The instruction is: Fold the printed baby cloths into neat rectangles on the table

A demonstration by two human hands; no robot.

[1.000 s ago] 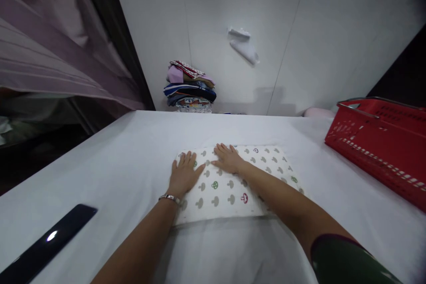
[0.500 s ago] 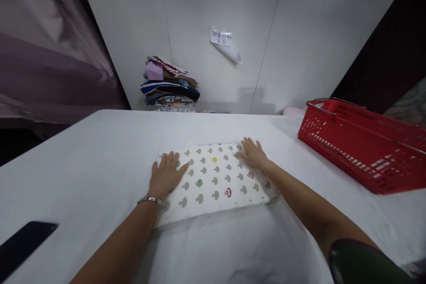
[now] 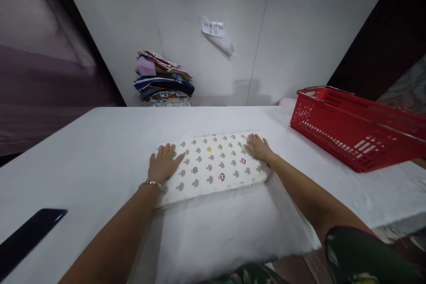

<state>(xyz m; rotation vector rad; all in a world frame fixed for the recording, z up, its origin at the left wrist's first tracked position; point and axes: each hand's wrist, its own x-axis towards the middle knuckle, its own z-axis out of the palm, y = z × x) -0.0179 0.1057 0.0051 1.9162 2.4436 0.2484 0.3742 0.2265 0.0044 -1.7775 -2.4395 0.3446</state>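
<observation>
A white cloth with a mushroom print (image 3: 213,164) lies folded into a flat rectangle on the white-covered table. Its prints are mostly grey, with a few in green, yellow and red. On its left end rests my left hand (image 3: 163,164), palm down, fingers spread, a bracelet at the wrist. My right hand (image 3: 260,147) lies flat across the far right corner, with its fingers apart too. Neither hand grips the cloth. The palms hide the parts of it beneath them.
A red plastic basket (image 3: 353,128) with metal handles stands at the right. Folded clothes (image 3: 163,80) are stacked at the far edge by the wall. A dark phone-like slab (image 3: 31,239) lies at front left. A paper note (image 3: 213,29) hangs on the wall.
My right hand has slid slightly outward towards the cloth's far right corner. The view has shifted, showing more of the table's front edge. My left hand stays on the cloth's left end.
</observation>
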